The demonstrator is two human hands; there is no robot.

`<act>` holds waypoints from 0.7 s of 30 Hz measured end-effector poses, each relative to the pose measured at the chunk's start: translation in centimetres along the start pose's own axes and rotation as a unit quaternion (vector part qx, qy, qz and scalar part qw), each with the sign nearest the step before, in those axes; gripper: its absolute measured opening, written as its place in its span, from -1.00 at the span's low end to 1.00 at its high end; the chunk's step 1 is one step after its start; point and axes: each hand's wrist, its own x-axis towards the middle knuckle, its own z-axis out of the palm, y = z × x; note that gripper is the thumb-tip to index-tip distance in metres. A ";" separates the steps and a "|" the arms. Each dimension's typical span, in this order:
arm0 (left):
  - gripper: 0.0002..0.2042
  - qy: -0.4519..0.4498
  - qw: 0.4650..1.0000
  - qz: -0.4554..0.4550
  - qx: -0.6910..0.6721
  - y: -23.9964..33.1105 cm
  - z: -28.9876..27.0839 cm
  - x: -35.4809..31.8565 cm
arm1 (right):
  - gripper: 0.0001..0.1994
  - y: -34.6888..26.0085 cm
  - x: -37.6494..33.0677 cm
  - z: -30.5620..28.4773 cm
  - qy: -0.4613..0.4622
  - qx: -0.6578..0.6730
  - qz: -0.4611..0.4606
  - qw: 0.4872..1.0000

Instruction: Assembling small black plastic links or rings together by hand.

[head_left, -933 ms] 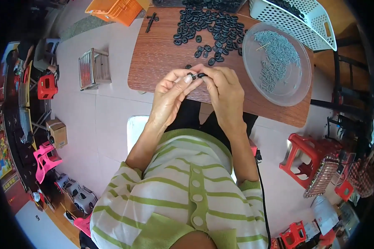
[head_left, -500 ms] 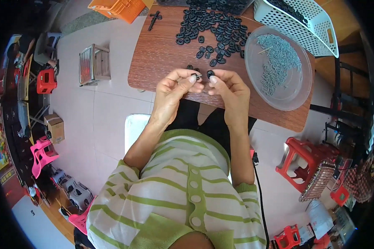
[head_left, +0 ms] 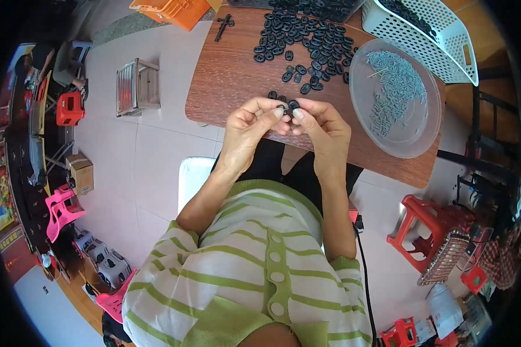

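Over the near edge of the brown table [head_left: 231,75], my two hands meet fingertip to fingertip. Between thumb and fingers my left hand [head_left: 243,133] pinches a small black piece [head_left: 282,109], mostly covered by the fingertips. My right hand [head_left: 330,136] pinches a black oval piece [head_left: 294,104] against it; whether the two are joined, I cannot tell. Just beyond the fingers lie a few more black oval pieces [head_left: 272,94]. A large spread of such two-holed pieces [head_left: 330,49] covers the table farther back. Many small grey screws [head_left: 399,81] lie in a clear plastic tub [head_left: 425,144] at the right.
A white perforated basket [head_left: 462,61] with black parts stands at the back right, beside a dark bin [head_left: 353,10] of pieces. A black cross-shaped item [head_left: 223,27] lies at the far left of the table. An orange crate [head_left: 182,14], a slatted stool [head_left: 138,87] and a red stool [head_left: 408,231] stand around.
My hands have come together; the gap between the two held pieces has closed. A thin metal pin seen at my left fingertips is now hidden. The whole view has shifted slightly.
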 end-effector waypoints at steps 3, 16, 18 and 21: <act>-0.86 0.001 1.000 0.006 0.009 0.1 0.1 -0.1 | -0.82 -0.2 -0.1 0.2 0.005 -0.018 -0.018 1.000; -0.82 0.004 0.999 0.013 0.033 0.1 0.3 -0.2 | -0.85 -0.2 -0.4 0.5 0.012 -0.033 -0.022 0.999; -0.81 0.000 0.999 0.018 0.034 0.0 0.2 -0.2 | -0.86 -0.3 -0.5 0.7 0.017 -0.037 -0.022 0.999; -0.81 -0.001 0.998 0.018 0.056 -0.3 0.1 -0.5 | -0.88 1.0 -0.8 0.6 0.027 -0.082 -0.029 0.996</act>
